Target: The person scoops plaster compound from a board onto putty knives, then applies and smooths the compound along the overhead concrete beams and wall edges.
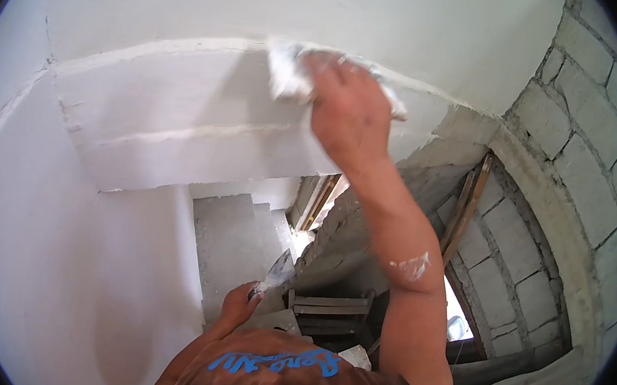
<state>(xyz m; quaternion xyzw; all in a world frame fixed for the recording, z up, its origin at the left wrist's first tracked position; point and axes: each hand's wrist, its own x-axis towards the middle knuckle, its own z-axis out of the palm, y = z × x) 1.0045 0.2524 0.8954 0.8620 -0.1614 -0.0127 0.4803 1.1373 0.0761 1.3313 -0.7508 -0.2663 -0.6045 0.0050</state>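
My right hand [354, 108] is raised high in front of me, its fingers closed round a plastering trowel [290, 76] smeared with white compound. The trowel lies against the white wall, along a raised white seam [166, 47]; motion blurs it a little, and its handle is hidden by the hand. Low at my left side, my left hand [238, 304] grips a small pointed putty knife [279, 270], its blade angled up and away from me. White compound is smeared on my right forearm.
Bare block wall [590, 123] rises on the right, with an arched opening below. Wooden boards [468, 204] lean inside that opening. Beneath me are grey steps [226, 233] and a dark wooden stand [331, 306]. A smooth white wall [30, 225] closes in the left.
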